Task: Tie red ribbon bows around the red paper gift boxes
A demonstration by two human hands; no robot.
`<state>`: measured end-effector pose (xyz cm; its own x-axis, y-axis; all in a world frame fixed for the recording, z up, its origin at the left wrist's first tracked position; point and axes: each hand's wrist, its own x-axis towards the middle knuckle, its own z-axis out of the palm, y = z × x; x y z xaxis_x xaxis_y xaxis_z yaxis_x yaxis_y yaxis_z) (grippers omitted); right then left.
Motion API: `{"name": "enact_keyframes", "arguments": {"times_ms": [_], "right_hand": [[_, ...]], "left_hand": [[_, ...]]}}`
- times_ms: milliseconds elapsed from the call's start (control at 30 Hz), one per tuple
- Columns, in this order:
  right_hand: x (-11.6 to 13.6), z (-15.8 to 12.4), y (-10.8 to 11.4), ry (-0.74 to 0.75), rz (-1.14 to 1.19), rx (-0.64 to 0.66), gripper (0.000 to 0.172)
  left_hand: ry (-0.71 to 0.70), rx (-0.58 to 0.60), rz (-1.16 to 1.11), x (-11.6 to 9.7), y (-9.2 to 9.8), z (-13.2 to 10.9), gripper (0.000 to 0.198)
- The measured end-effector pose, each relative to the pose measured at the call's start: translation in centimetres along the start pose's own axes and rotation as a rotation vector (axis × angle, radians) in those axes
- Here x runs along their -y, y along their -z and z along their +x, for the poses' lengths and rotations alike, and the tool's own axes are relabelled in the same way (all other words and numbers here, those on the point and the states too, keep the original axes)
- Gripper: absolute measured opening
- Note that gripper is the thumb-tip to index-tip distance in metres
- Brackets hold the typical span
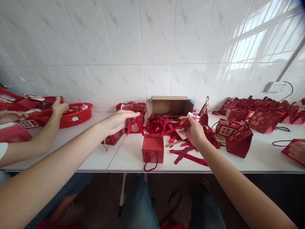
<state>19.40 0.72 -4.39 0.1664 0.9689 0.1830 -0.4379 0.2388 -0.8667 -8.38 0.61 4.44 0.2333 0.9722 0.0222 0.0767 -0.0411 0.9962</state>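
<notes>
My left hand is closed in a pinch on one end of a red ribbon, held above the white table. My right hand is closed on the other stretch of red ribbon, along with a small white tag. Between the two hands lies a tangled pile of red ribbons, in front of an open cardboard box. A small red gift box with a cord handle stands at the table's front edge below the ribbon.
Another person's arm and hand reach to a red plastic basket at the left, with red boxes nearby. Several red gift bags line the right. Another hand rests on a red bag at the far right edge. Loose ribbons lie on the table.
</notes>
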Motion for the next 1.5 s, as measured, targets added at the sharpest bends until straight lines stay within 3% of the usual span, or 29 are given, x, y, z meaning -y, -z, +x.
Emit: {"name": "enact_keyframes", "arguments": {"times_ms": [267,400,600,833,1267,1500], "right_hand": [[1.6,0.9,-1.5,0.157,-0.237,0.025,0.045],[3.0,1.2,-2.6,0.241,-0.254,0.041,0.041],[4.0,1.0,-4.5,0.262,-0.29,0.068,0.038],[5.1,1.8,-6.0,0.419,-0.432,0.074,0.029],[6.7,3.4,-5.4,0.409,-0.458,0.207,0.028],[6.7,3.6,-4.6,0.417,-0.398,0.218,0.022]], "left_hand": [[0.015,-0.059,-0.057,-4.2,0.2,0.8,0.01],[-0.073,-0.078,-0.149,-5.0,0.3,1.3,0.013],[-0.241,-0.132,-0.223,-3.3,-0.5,2.2,0.026],[-0.611,-0.279,-0.233,-0.6,-2.4,3.3,0.031],[-0.652,-0.232,-0.185,0.9,-4.2,4.2,0.026],[-0.7,-0.236,-0.189,0.5,-4.9,4.9,0.028]]}}
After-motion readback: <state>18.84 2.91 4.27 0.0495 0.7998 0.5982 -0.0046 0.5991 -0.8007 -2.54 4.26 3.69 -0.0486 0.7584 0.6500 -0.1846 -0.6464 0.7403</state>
